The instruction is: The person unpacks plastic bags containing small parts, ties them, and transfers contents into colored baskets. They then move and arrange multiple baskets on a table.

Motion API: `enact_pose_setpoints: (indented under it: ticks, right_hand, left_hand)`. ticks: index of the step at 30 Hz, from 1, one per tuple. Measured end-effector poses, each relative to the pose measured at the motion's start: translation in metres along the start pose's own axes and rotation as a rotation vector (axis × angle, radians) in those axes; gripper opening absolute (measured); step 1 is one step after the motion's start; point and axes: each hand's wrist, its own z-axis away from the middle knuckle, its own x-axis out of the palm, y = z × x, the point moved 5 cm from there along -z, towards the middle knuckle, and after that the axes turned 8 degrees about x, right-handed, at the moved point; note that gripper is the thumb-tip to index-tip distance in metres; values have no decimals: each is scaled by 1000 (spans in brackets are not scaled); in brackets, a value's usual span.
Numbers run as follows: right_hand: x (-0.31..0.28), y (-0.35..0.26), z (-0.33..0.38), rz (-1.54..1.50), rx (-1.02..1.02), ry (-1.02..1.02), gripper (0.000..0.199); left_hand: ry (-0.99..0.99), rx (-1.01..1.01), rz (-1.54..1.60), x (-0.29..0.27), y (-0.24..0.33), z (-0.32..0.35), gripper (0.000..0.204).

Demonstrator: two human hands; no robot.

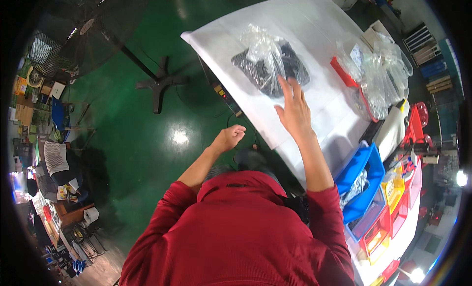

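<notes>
My right hand (296, 110) is open above the white-covered table (324, 106), its fingers stretched out toward a clear plastic bag (268, 64). The fingertips reach the bag's near edge; whether they press on it I cannot tell. Dark contents fill the bag, too blurred by the plastic to name, and its gathered top stands up crumpled. Off the table's left edge, over the green floor, my left hand (229, 138) is closed with its fingers curled in. Nothing shows in it.
Clear plastic bags (383, 79) lie beside a red tray (343, 72) at the right. Along the near right stand a blue bin (376, 170) and several red and yellow bins (393, 192). A large black fan (157, 82) stands on the floor (152, 163) at the left.
</notes>
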Motion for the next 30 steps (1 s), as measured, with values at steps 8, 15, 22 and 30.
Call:
enact_pose_setpoints:
  ticks: [8, 15, 22, 30]
  right_hand:
    - [37, -5, -137, -59, -66, 127, 47]
    - [36, 14, -87, -289, -82, 29, 22]
    - [-41, 54, -78, -727, 257, 40, 18]
    - [-8, 63, -100, -441, 326, -217, 26]
  left_hand:
    - [213, -145, 574, -88, 39, -102, 59]
    - [-130, -183, 794, -66, 109, -185, 57]
    - [-166, 207, 306, -42, 169, -176, 24]
    - [-206, 89, 505, -20, 158, -165, 29]
